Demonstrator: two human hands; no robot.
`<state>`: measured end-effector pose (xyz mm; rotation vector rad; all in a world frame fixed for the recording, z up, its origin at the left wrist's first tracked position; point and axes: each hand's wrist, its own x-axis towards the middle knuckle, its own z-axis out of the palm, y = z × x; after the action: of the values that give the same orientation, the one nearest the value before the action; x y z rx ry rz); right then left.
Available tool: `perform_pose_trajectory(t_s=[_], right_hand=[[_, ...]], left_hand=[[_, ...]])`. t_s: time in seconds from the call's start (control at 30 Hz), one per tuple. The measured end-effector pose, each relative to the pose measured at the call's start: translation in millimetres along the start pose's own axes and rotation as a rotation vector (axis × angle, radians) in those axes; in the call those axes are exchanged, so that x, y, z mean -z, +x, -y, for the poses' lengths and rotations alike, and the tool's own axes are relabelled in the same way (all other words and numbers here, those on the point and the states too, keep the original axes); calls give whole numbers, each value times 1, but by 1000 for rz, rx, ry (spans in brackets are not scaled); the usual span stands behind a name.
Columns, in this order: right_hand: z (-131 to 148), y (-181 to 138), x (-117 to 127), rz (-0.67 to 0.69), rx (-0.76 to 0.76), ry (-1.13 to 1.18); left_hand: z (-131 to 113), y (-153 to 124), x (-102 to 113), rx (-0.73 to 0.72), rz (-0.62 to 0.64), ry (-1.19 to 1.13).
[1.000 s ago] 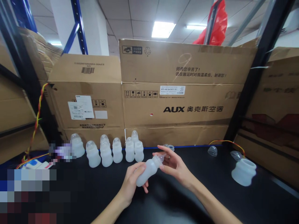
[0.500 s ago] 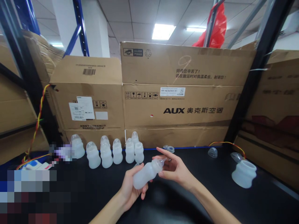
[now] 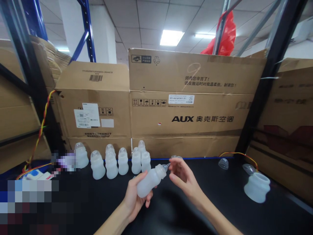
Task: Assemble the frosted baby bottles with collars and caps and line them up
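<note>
My left hand (image 3: 135, 198) is wrapped round the lower body of a translucent white baby bottle (image 3: 149, 181), which lies tilted with its nipple end up and to the right. My right hand (image 3: 183, 176) is at the bottle's nipple (image 3: 165, 166), thumb and fingers curled close to the tip. Both hands hover over the black tabletop (image 3: 186, 212). Behind them stands a row of several capped white bottles (image 3: 117, 160) against the cardboard boxes.
An open white bottle body (image 3: 257, 187) sits at the right with clear dome caps (image 3: 223, 163) near it. Large cardboard boxes (image 3: 186, 104) wall the back. A red-yellow cable (image 3: 41, 120) hangs at left beside black shelf posts (image 3: 261, 88).
The bottle and both hands have drifted slightly left and down. My right fingers have closed in toward the nipple tip.
</note>
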<state>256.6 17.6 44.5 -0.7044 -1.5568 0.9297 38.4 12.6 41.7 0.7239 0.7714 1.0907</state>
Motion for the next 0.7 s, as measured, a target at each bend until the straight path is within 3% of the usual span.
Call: perform_pose_trajectory(t_s=[0.2,0.43,0.57,0.7], right_hand=[[4,1,-1,170,-83,49],[5,3,-2,131,-186,-236],[-4,1,-7,143,-281,-247],[-9,1,-10,68,-324,-249]], left_hand=[[6,2,2,32,15,57],[9,2,5,-131,122,305],[11,1,6,-162,214,405],[11,-3,2,-226,183,493]])
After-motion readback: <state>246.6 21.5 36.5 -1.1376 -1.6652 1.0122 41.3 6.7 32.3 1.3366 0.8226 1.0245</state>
